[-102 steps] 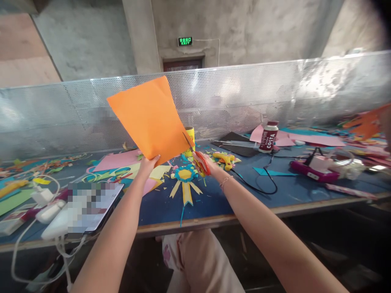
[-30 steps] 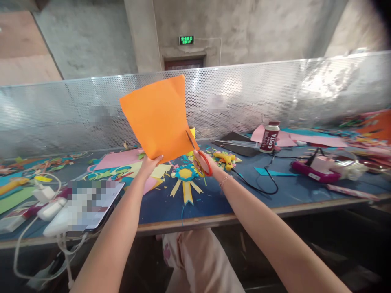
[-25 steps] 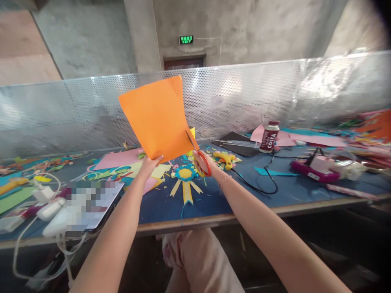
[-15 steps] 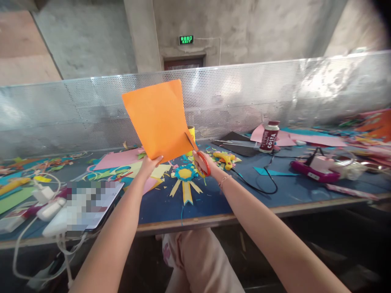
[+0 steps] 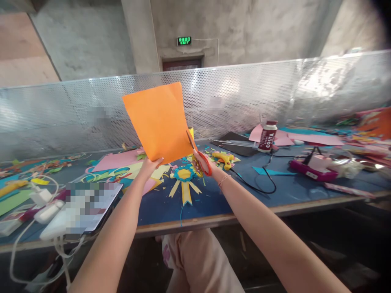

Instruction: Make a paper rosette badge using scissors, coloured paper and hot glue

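An orange sheet of paper (image 5: 159,122) is held up above the table, pinched at its lower edge by my left hand (image 5: 152,166). My right hand (image 5: 201,162) grips a pair of scissors (image 5: 207,162) with orange-red and yellow handles. The blades point up and left at the sheet's lower right edge; one blade shows in front of the paper. Whether they are cutting into it, I cannot tell. Below the sheet lies a paper rosette (image 5: 184,174), blue and yellow with ribbon tails. Part of a yellow roll (image 5: 191,132) shows behind the sheet.
A yellow glue gun (image 5: 224,158) with a black cable lies right of my hand. Beyond stands a brown-labelled bottle (image 5: 268,136). A tablet (image 5: 105,203) with white cables lies at left, near pink paper (image 5: 117,159). A purple power strip (image 5: 313,171) sits at right; a perforated metal panel (image 5: 244,93) rises behind.
The scissors have turned slightly, and their yellow lower handle now shows further from the red one. The orange sheet stays almost in place, in my left hand.
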Demonstrator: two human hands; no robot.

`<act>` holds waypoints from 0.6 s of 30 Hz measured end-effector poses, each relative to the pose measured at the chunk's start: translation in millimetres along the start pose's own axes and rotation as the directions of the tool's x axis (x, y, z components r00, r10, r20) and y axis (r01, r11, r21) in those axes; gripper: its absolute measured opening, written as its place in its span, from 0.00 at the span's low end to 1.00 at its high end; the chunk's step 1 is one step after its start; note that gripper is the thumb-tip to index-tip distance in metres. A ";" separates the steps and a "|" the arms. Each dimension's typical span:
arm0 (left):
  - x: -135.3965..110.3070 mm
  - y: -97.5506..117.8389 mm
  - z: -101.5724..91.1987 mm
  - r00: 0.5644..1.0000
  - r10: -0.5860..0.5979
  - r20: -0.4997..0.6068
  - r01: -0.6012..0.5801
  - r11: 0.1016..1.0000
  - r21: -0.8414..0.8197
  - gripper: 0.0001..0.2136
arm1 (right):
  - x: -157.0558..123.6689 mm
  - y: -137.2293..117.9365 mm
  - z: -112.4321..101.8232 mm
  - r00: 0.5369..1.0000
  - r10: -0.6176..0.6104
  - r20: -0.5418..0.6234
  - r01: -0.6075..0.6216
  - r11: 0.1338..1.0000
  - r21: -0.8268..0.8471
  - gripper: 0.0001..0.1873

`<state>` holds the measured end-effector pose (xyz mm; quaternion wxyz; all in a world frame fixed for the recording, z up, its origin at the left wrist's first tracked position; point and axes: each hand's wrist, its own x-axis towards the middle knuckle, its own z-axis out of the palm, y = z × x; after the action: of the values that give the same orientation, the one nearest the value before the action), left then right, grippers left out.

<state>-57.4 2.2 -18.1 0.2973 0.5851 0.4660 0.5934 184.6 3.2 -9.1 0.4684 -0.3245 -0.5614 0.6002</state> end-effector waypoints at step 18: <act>-0.8 -0.1 0.1 0.999 -0.041 0.025 0.043 0.997 -0.070 0.19 | 0.2 -0.7 1.1 0.993 -0.114 -0.005 0.111 0.970 -0.215 0.28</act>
<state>-57.2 1.6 -18.5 0.3356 0.5713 0.4536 0.5960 183.7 3.0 -8.2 0.4687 -0.3458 -0.6363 0.5059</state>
